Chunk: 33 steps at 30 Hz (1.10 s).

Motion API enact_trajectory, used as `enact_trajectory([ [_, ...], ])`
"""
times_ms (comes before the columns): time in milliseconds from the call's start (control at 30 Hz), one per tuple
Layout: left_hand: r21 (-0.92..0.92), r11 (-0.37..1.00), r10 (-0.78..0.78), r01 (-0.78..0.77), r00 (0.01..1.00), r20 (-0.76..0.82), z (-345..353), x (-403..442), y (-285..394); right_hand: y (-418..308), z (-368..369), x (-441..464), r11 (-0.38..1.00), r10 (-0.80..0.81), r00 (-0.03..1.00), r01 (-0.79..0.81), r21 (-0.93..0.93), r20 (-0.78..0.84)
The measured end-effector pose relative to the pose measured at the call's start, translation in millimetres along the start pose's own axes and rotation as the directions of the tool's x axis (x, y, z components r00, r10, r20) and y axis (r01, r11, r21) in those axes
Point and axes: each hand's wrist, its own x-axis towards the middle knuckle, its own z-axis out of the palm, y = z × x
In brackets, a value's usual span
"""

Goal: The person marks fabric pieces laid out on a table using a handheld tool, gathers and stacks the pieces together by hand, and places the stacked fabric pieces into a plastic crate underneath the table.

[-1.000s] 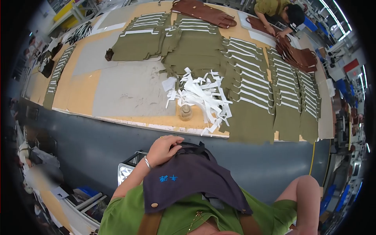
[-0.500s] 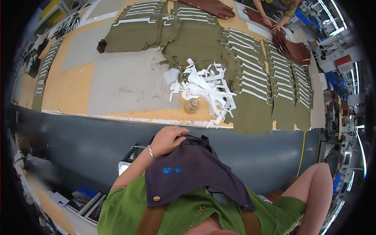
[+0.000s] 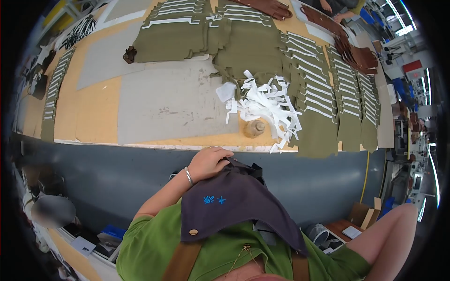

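Observation:
My left hand [image 3: 208, 164], with a silver bangle at the wrist, rests against the waist part of the dark purple apron [image 3: 229, 199]. Its fingers are loosely stretched out with the thumb apart, and nothing shows in them. The apron carries blue lettering. My right arm [image 3: 391, 239] bends out to the side, and its hand is outside the picture. Just beyond my left hand is the work table's edge [image 3: 187, 146]. A roll of tape or twine [image 3: 254, 128] stands there, beside a tangled heap of white strips [image 3: 265, 103].
Olive fabric pieces with white strips [image 3: 318, 89] cover the table's right side, with more olive pieces [image 3: 173, 40] at the back. Brown pieces [image 3: 358, 56] lie far right, near another person's hand [image 3: 344, 17]. A cardboard box [image 3: 363, 214] stands behind my right side.
The view has shifted a little, so the table's contents appear farther right. My left hand stays on the apron. The other person's hands have moved up toward the frame's edge.

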Motion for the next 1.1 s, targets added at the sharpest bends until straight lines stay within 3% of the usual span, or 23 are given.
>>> enact_trajectory([
  [467, -0.068, 0.998, 0.016, -0.016, 1.000, 0.005, -15, -9, -28, 14, 42, 27, 0.996, 0.087, 0.996, -0.087, 0.008, 0.038],
  [567, -0.080, 0.997, -0.005, 0.004, 1.000, -0.002, -17, -11, -32, 11, 54, 12, 0.979, 0.195, 0.980, -0.196, 0.048, 0.029],
  [633, -0.080, 0.997, -0.021, 0.020, 1.000, -0.012, -18, -15, -35, 3, 68, -15, 0.914, 0.389, 0.919, -0.393, 0.099, 0.056],
  [700, -0.079, 0.997, -0.028, 0.025, 0.999, -0.034, -18, -17, -40, -18, 92, -55, 0.747, 0.635, 0.759, -0.651, 0.138, 0.146],
  [733, -0.073, 0.997, -0.024, 0.020, 0.998, -0.062, -18, -18, -44, -32, 108, -78, 0.602, 0.753, 0.617, -0.786, 0.140, 0.228],
  [800, -0.053, 0.998, -0.024, 0.018, 0.993, -0.117, -19, -24, -52, -70, 146, -128, 0.257, 0.881, 0.263, -0.964, 0.070, 0.392],
  [833, -0.065, 0.997, -0.056, 0.049, 0.991, -0.121, -20, -26, -55, -92, 162, -150, 0.125, 0.884, 0.107, -0.992, -0.009, 0.454],
  [867, -0.075, 0.994, -0.088, 0.079, 0.989, -0.120, -22, -29, -57, -119, 174, -168, -0.091, 0.850, -0.109, -0.994, -0.059, 0.516],
  [900, -0.084, 0.991, -0.117, 0.108, 0.986, -0.117, -24, -32, -59, -148, 183, -182, -0.297, 0.765, -0.314, -0.947, -0.125, 0.562],
  [933, -0.085, 0.987, -0.146, 0.137, 0.982, -0.118, -27, -34, -61, -177, 189, -194, -0.413, 0.701, -0.432, -0.895, -0.170, 0.568],
  [1000, -0.085, 0.978, -0.198, 0.188, 0.973, -0.117, -31, -36, -63, -234, 193, -213, -0.617, 0.531, -0.639, -0.742, -0.264, 0.557],
  [1100, -0.115, 0.970, -0.229, 0.216, 0.967, -0.113, -33, -35, -66, -307, 186, -229, -0.836, 0.234, -0.887, -0.393, -0.383, 0.398],
])
